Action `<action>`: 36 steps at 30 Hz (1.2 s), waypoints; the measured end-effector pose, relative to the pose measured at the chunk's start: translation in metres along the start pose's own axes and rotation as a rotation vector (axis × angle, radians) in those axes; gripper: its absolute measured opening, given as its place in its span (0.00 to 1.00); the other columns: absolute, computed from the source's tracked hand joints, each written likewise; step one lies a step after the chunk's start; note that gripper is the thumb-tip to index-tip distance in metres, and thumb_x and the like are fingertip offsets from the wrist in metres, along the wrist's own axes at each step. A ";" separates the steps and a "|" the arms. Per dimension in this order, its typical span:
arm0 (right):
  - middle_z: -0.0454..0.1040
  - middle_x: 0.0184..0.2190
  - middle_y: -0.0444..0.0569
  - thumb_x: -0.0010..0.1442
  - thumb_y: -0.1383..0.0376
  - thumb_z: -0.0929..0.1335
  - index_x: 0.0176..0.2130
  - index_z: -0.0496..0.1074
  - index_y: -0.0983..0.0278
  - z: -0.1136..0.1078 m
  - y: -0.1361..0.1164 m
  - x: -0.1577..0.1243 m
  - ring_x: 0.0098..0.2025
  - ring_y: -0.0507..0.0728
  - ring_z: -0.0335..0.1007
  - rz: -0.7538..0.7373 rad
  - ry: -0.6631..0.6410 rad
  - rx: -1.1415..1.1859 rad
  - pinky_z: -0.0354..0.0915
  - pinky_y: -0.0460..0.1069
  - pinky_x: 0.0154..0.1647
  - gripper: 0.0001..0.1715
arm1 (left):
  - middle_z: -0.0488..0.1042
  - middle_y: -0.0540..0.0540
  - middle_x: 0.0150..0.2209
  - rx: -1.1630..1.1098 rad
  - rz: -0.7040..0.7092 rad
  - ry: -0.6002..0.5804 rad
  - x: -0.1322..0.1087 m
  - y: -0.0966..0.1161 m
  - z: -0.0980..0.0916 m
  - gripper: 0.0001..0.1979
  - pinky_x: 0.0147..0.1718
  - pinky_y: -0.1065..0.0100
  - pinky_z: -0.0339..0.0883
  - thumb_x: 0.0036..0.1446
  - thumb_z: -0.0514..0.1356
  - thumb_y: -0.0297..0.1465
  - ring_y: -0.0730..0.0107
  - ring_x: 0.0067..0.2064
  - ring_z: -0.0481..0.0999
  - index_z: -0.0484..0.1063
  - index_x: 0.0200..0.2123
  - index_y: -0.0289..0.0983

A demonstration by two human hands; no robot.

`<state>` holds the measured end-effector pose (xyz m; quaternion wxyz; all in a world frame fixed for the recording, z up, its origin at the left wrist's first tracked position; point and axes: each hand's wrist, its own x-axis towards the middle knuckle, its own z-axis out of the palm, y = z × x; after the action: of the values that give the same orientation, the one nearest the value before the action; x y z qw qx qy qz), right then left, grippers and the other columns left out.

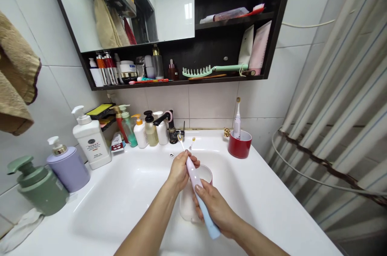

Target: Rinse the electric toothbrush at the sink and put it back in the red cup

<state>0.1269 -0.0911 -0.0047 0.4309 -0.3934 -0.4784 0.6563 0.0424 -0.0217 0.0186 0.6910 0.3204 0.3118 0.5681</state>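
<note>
I hold an electric toothbrush (pixel 192 171), pink fading to blue, slantwise over the sink. My left hand (pixel 179 169) closes on its upper end, near the neck of the brush head (pixel 180 138), which points toward the faucet. My right hand (pixel 215 203) is wrapped around the lower handle, thumb on top. Below my hands in the basin stands a cup (pixel 206 172) with a white inside, partly hidden. Beside it lies a pale container (pixel 186 205) that I cannot make out. A loose brush head (pixel 192 143) rests on the sink's back ledge.
A black faucet (pixel 171 127) rises at the back of the white sink (pixel 121 199). Several pump bottles (pixel 92 143) line the left side. At right, a red cup (pixel 240 145) holds another electric toothbrush (pixel 237 121). A dark cabinet shelf (pixel 175 82) hangs above.
</note>
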 end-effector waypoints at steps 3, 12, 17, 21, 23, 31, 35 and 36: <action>0.60 0.19 0.40 0.49 0.53 0.56 0.28 0.55 0.64 -0.006 -0.016 0.014 0.17 0.46 0.56 -0.214 0.131 -0.113 0.55 0.43 0.18 0.16 | 0.68 0.47 0.23 0.096 0.085 0.015 0.000 0.002 -0.004 0.10 0.28 0.70 0.60 0.42 0.54 0.34 0.74 0.25 0.68 0.62 0.28 0.33; 0.64 0.23 0.43 0.46 0.56 0.59 0.28 0.60 0.65 -0.036 -0.019 0.064 0.25 0.50 0.59 -0.351 0.346 -0.355 0.57 0.45 0.27 0.15 | 0.66 0.47 0.29 1.152 0.474 -0.210 -0.014 -0.032 -0.038 0.11 0.35 0.66 0.55 0.35 0.54 0.21 0.68 0.33 0.63 0.66 0.27 0.38; 0.65 0.20 0.44 0.45 0.57 0.60 0.24 0.64 0.67 -0.047 0.009 0.065 0.24 0.52 0.60 -0.297 0.378 -0.487 0.57 0.46 0.26 0.15 | 0.65 0.46 0.29 1.417 0.460 -0.331 -0.016 -0.041 -0.042 0.10 0.35 0.64 0.54 0.35 0.51 0.19 0.64 0.35 0.62 0.65 0.22 0.37; 0.69 0.23 0.46 0.46 0.59 0.59 0.27 0.67 0.68 -0.056 0.011 0.067 0.27 0.53 0.63 -0.278 0.385 -0.542 0.58 0.47 0.28 0.15 | 0.65 0.46 0.30 1.389 0.463 -0.347 -0.006 -0.043 -0.039 0.10 0.36 0.65 0.54 0.36 0.49 0.19 0.64 0.36 0.62 0.65 0.21 0.38; 0.70 0.24 0.47 0.47 0.60 0.59 0.29 0.67 0.68 -0.064 0.002 0.073 0.28 0.54 0.64 -0.279 0.412 -0.560 0.58 0.47 0.30 0.15 | 0.66 0.47 0.30 1.335 0.470 -0.352 0.004 -0.041 -0.031 0.10 0.37 0.65 0.54 0.35 0.50 0.19 0.65 0.37 0.62 0.65 0.21 0.38; 0.64 0.41 0.50 0.52 0.62 0.58 0.41 0.60 0.67 -0.103 -0.054 0.106 0.41 0.54 0.60 -0.292 0.721 -0.638 0.55 0.53 0.41 0.17 | 0.66 0.48 0.28 1.096 0.502 -0.304 0.074 -0.015 0.036 0.11 0.42 0.65 0.49 0.31 0.53 0.15 0.63 0.39 0.61 0.61 0.14 0.38; 0.61 0.42 0.49 0.53 0.63 0.58 0.42 0.59 0.66 -0.116 -0.064 0.120 0.40 0.53 0.60 -0.293 0.801 -0.677 0.58 0.54 0.39 0.16 | 0.64 0.49 0.24 1.072 0.476 -0.273 0.102 -0.016 0.055 0.12 0.42 0.65 0.49 0.30 0.53 0.14 0.64 0.40 0.61 0.59 0.12 0.38; 0.61 0.42 0.49 0.53 0.63 0.58 0.42 0.59 0.66 -0.119 -0.064 0.123 0.40 0.53 0.60 -0.299 0.800 -0.690 0.59 0.53 0.39 0.16 | 0.64 0.49 0.24 1.084 0.483 -0.270 0.107 -0.018 0.056 0.12 0.42 0.66 0.49 0.31 0.53 0.14 0.64 0.40 0.61 0.59 0.12 0.37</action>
<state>0.2102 0.0703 0.0171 0.5138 -0.6585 -0.5153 0.1921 0.1152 0.0764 0.0305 0.3146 0.7575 0.3845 0.4236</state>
